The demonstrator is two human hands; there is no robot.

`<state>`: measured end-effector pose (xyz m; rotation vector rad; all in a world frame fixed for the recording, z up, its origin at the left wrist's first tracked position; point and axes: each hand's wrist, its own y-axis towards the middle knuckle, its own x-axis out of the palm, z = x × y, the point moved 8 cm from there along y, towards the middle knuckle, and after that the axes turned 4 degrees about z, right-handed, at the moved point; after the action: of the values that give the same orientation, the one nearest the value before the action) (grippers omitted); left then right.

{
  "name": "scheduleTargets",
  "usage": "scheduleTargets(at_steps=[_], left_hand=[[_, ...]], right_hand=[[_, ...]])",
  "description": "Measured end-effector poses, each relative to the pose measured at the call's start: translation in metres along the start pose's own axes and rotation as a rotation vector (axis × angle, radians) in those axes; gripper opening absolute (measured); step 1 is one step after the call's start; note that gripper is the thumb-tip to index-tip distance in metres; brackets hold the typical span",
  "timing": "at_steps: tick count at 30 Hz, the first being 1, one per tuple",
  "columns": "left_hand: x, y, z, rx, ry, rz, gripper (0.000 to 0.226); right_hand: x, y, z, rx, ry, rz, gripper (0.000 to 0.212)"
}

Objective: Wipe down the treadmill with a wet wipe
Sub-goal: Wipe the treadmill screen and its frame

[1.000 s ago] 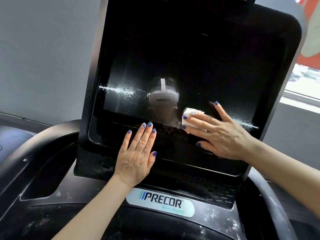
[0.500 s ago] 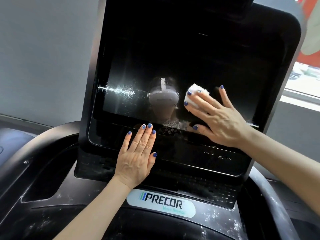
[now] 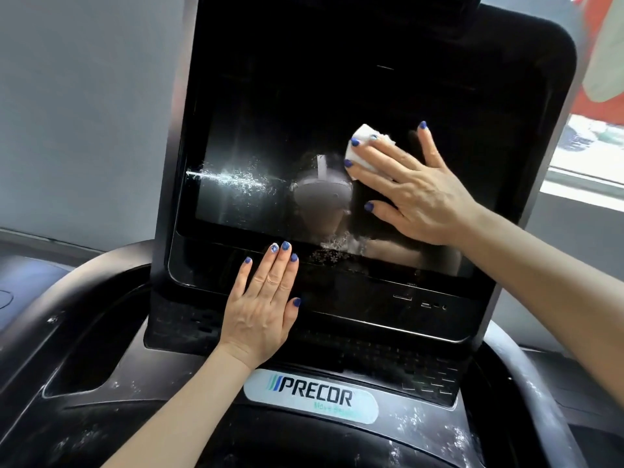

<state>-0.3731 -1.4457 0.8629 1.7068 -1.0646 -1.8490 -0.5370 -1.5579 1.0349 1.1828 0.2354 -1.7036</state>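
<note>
Over the last second the right hand [image 3: 417,187] has slid the wet wipe [image 3: 366,148] up the treadmill screen [image 3: 304,123], from the lower edge at about 5 o'clock to just right of centre. The white smear [image 3: 233,179] at 9 o'clock and the specks [image 3: 332,248] along the bottom edge have not changed, so I judge the screen only partly cleaned. The right hand lies flat, fingers spread and pointing toward 10 o'clock, its grip open and straight, pressing the wipe against the glass. The left hand [image 3: 261,305] has stayed put, fingers straight and together, resting flat on the panel [image 3: 371,298] below the screen.
</note>
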Motion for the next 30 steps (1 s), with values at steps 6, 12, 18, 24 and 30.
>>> scheduleTargets(at_steps=[6,12,18,24,30], left_hand=[[-0.003,0.003,0.000,-0.037,-0.026,-0.022,0.062],[-0.006,0.000,0.034,0.022,-0.134,-0.039,0.061],[0.006,-0.005,0.054,0.011,-0.070,-0.077,0.060],[0.007,-0.005,0.053,0.025,-0.051,-0.097,0.058],[0.008,-0.007,0.053,0.009,-0.054,-0.106,0.057]], right_hand=[[-0.004,-0.033,0.034,0.232,0.023,0.011,0.061],[0.010,-0.051,-0.005,0.285,0.095,0.026,0.064],[0.030,-0.110,-0.064,0.094,0.105,-0.052,0.065],[0.030,-0.133,-0.062,-0.142,0.025,-0.111,0.063],[0.008,-0.100,0.019,0.125,-0.032,-0.062,0.061]])
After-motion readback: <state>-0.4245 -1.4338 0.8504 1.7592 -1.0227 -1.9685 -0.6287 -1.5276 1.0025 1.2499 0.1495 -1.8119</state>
